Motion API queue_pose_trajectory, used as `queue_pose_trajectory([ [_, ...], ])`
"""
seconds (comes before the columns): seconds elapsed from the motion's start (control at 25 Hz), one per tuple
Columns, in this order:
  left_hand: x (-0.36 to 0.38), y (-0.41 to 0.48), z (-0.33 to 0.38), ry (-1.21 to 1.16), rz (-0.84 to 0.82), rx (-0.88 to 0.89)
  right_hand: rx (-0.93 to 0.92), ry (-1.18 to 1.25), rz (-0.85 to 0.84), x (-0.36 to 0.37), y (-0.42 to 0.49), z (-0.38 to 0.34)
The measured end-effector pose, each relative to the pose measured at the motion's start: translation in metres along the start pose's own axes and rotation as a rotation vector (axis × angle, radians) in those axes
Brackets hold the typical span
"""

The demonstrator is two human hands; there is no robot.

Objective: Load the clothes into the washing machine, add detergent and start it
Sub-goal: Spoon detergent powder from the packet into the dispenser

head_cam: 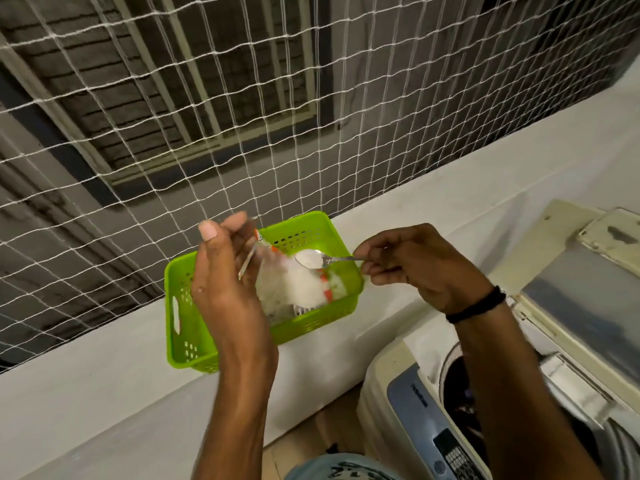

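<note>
Head view: a person is standing over a white ledge, both bare hands working above a green basket.
Right fingers: the right hand (415, 268) is pinching the end of a spoon (341, 259) handle between thumb and curled fingers, keeping it roughly level.
Spoon: its bowl is pointing away from those fingers toward the other hand and is carrying a heap of white detergent powder (307, 258).
Left fingers: the left hand (221, 271) is pinching the upper edge of the detergent bag (298, 289), fingers curled onto it and the thumb sticking up behind them.
Detergent bag: it is hanging just below and between the two sets of fingers, clear plastic with orange marks, and is sitting inside the basket with more white powder showing through it.
Gap: the spoon bowl is hovering just above the bag's mouth, near the left fingers but not touching them.
Basket: the green basket (183, 306) is lying under both hands on the ledge (104, 393), with its slotted walls showing around the bag.
Wrist: a dark wristband (478, 304) is circling the right wrist.
Washing machine: the washing machine (408, 410) is standing below the right forearm, well apart from the spoon.
Lid: the lid (571, 289) is standing raised beyond the right wrist.
Drum: the drum (453, 368) is lying open, with dark clothes (460, 396) inside, partly hidden by the forearm.
Beyond the fingers: a white net (173, 133) is stretching up from the ledge's far edge, with a window grille (207, 81) showing behind it.
</note>
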State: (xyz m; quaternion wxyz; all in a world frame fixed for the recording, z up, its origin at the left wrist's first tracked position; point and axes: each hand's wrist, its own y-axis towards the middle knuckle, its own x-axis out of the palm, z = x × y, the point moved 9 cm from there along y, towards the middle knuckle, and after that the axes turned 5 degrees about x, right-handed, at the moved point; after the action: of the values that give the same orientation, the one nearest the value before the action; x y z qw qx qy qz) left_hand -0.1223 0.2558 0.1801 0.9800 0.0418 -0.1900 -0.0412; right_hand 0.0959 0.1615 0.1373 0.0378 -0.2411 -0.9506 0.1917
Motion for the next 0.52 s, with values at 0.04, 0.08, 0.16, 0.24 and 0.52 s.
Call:
queue_pose_trajectory([
  [0.04,0.014,-0.005,-0.002,-0.030,-0.048,-0.012,-0.007,0.026,0.013,-0.012,-0.006,0.001],
  [0.08,0.029,-0.011,-0.007,-0.063,-0.098,-0.035,-0.015,0.050,0.033,-0.025,-0.014,0.003],
  [0.16,0.063,-0.023,-0.021,-0.150,-0.210,-0.117,-0.025,0.106,0.107,-0.059,-0.031,0.010],
  [0.24,0.095,-0.038,-0.042,-0.245,-0.333,-0.254,-0.023,0.165,0.199,-0.093,-0.050,0.019],
  [0.52,0.199,-0.117,-0.140,-0.433,-0.585,-0.823,0.067,0.245,0.568,-0.218,-0.114,0.093],
])
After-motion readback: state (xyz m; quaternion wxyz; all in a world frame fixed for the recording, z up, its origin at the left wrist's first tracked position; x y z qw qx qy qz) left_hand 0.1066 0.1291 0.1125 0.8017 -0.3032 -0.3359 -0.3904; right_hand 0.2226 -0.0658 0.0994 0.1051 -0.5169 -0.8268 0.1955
